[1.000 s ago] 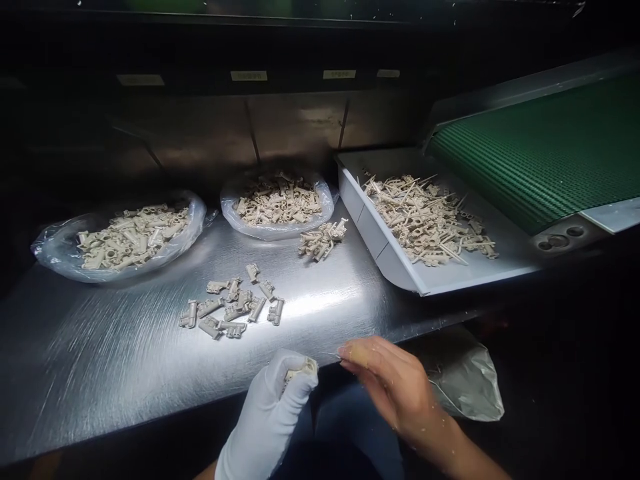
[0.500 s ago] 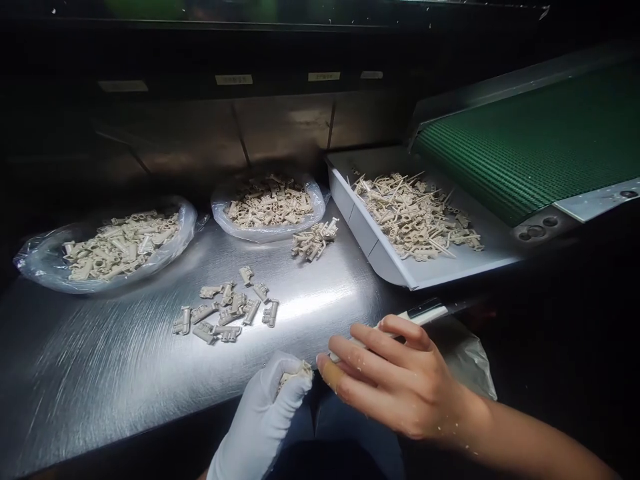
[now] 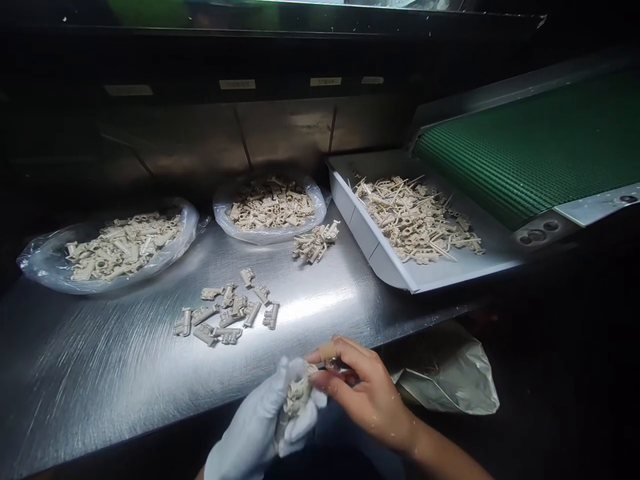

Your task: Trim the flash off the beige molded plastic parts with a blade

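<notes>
- Left hand (image 3: 257, 423), in a white cotton glove, is closed around a beige moulded plastic part (image 3: 297, 397); the part is held just above the table edge and is partly hidden by the glove.
- Right hand (image 3: 367, 393) is bare and pinched, thumb and fingers closed on a small dark-tipped implement (image 3: 344, 365), which is pressed close to the part. Its exact contact point cannot be told.
- Loose parts (image 3: 225, 310) are spread on the stainless steel table (image 3: 100, 373), with a tighter cluster of parts (image 3: 315, 242) further back. No thin spikes are seen on the loose parts, so these are judged as finished.
- Two clear plastic bags (image 3: 37, 267) (image 3: 260, 235) hold heaps of similar parts, also judged as done.
- A grey tray (image 3: 360, 230) holds a larger heap of spiked parts (image 3: 415, 220), judged as still to be worked.
- A green conveyor belt (image 3: 520, 147) runs behind the tray.
- A grey plastic bag (image 3: 445, 377) lies beyond the table edge, right of the right hand.
</notes>
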Demonstrator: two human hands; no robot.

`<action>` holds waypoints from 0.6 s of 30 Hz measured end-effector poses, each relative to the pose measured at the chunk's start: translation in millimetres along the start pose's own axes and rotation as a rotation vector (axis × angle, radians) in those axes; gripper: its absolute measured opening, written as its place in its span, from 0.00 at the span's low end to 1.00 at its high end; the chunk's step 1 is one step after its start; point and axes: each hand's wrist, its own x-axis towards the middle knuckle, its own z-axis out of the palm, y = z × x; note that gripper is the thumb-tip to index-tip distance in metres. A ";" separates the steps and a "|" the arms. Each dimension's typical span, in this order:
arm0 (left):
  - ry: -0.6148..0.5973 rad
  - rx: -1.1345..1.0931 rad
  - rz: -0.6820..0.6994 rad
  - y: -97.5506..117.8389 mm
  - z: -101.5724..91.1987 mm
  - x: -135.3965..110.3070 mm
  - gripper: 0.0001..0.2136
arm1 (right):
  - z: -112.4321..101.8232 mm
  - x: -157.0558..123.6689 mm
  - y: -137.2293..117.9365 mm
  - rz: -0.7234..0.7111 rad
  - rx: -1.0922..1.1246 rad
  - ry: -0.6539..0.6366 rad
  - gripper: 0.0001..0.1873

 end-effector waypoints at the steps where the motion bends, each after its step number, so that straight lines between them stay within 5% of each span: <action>1: -0.105 -0.081 -0.086 -0.8 -0.2 1.4 0.32 | 1.8 -1.2 2.0 0.019 0.040 0.005 0.17; 4: -0.324 -0.330 -0.266 1.2 -1.3 3.1 0.28 | 2.4 -4.5 6.2 0.040 0.078 0.012 0.15; 10: 0.010 -0.151 0.014 5.9 -2.5 4.1 0.18 | -0.6 -9.2 8.8 -0.090 -0.161 0.031 0.16; 14: 0.239 -0.089 0.078 0.2 1.1 4.0 0.13 | 1.3 -10.9 6.1 -0.159 -0.220 0.047 0.17; 18: 0.302 -0.024 0.083 -2.2 4.8 -0.7 0.10 | 2.6 -10.8 3.3 -0.240 -0.361 0.117 0.19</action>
